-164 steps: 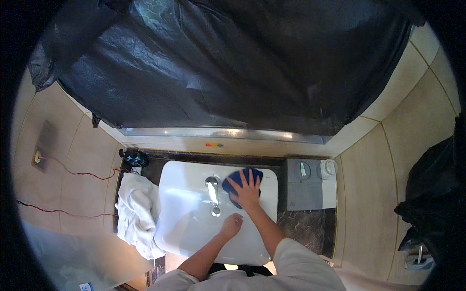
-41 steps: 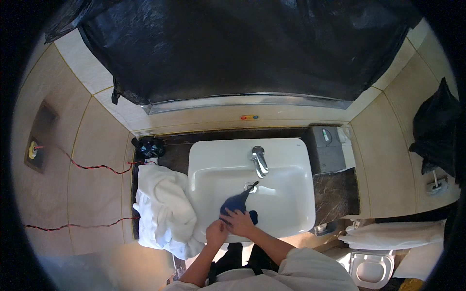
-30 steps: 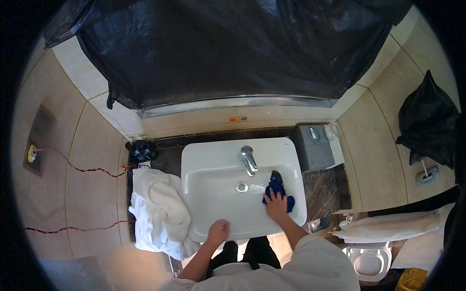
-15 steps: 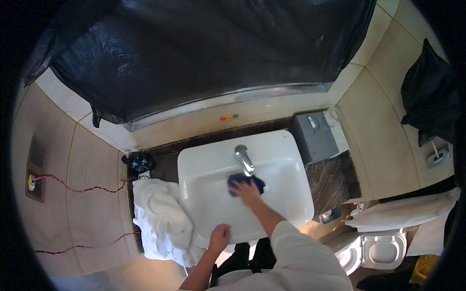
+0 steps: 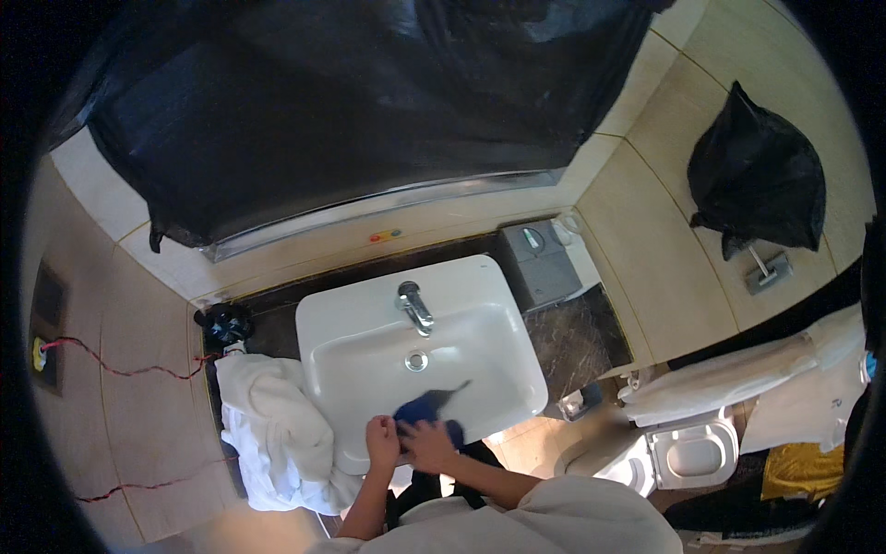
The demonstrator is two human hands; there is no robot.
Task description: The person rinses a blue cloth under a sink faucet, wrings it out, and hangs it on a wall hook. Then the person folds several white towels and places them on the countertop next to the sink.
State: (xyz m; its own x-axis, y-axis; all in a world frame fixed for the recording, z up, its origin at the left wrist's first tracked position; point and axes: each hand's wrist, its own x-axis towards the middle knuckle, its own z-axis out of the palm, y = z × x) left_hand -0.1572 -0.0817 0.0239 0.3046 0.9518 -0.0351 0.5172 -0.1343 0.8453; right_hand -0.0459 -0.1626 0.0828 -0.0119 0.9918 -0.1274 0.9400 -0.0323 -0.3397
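Resting on the dark blue cloth (image 5: 417, 408), the right hand (image 5: 428, 446) has its fingers laid over the fabric, but I cannot tell if they are gripping it or only pressing. The left hand (image 5: 383, 441) is just beside, at the left edge of the same cloth, with the fingers curled inward; whether it pinches a piece of the fabric, I cannot tell either. The cloth lies bunched in the front part of the white sink (image 5: 494, 337), near the person's body, and one thin, blurred end of it points away toward the right. Behind the cloth, and apart from it, is the round drain (image 5: 416, 361), and behind this the chrome faucet (image 5: 413, 307) stands at the back of the sink. To the left of the sink, a heap of white towels (image 5: 268, 392) lies over the dark counter (image 5: 572, 337). A grey box (image 5: 535, 268) stands at the back right corner of the counter. Above the counter hangs a large black plastic sheet (image 5: 323, 120). Farther to the right, well apart from the hands, a white toilet (image 5: 693, 457) has its lid raised.
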